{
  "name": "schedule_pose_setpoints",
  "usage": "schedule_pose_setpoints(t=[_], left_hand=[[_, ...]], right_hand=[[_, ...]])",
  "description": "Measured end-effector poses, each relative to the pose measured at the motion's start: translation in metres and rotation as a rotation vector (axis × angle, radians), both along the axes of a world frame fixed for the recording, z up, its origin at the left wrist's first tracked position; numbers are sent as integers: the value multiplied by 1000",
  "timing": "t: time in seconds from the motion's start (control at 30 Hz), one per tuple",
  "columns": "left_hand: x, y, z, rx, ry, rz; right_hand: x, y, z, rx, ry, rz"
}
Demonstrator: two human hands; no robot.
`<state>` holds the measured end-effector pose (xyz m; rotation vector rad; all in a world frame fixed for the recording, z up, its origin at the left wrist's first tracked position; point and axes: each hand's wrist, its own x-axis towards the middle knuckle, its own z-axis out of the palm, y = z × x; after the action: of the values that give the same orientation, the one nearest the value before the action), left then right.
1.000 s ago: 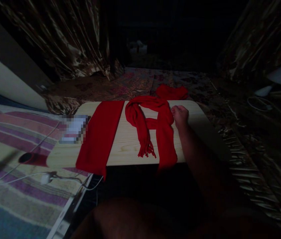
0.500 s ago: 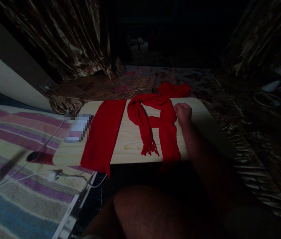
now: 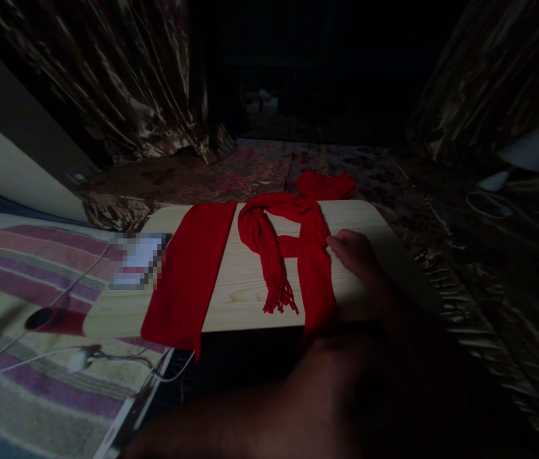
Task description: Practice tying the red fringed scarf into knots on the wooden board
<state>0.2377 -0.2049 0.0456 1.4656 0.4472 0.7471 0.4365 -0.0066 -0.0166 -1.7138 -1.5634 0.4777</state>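
Note:
A red fringed scarf [image 3: 315,274] lies looped on the light wooden table [image 3: 236,290], its tasselled end in the middle and its wide part reaching down past the near edge. At the scarf's right side is my right hand [image 3: 354,252], fingers curled and thumb and fingertips pinched at the cloth's edge. My left hand [image 3: 324,376] is low in the view, dark and blurred, close below the scarf's hanging part. Its fingers cannot be made out. A second flat stretch of red cloth [image 3: 190,274] lies across the table's left half.
A pixelated phone-like object [image 3: 139,260] sits at the table's left. Another red cloth bundle [image 3: 325,185] lies beyond the far edge. White cables and a plug [image 3: 78,361] rest on the striped bedding [image 3: 35,376]. A white lamp [image 3: 537,150] stands at right.
My right hand has moved a little down along the scarf's right edge. My left hand has come in from below toward the scarf's near end. The whole view has shifted slightly.

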Motion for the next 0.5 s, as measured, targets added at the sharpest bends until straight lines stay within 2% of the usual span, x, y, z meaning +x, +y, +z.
schedule_pose_setpoints(t=[0.03, 0.1, 0.23, 0.27, 0.37, 0.43, 0.5], left_hand=[[-4, 15, -1, 37, 28, 63], [-15, 38, -9, 275, 173, 288], [-39, 70, -37, 560, 394, 508], [-44, 78, -46, 617, 439, 541], [-57, 102, -69, 738, 543, 597], [-62, 113, -82, 783, 613, 582], [-63, 118, -90, 810, 668, 565]], right_hand=[[0, -19, 2, -23, -54, 59], [0, -60, 4, -83, -101, 189], [-3, -135, 1, -459, -133, 375], [-4, -149, -2, -511, -158, 361], [-12, -176, -23, -489, -123, 236], [-22, -183, -45, -483, 43, 198], [-36, -187, -68, -502, 364, 197]])
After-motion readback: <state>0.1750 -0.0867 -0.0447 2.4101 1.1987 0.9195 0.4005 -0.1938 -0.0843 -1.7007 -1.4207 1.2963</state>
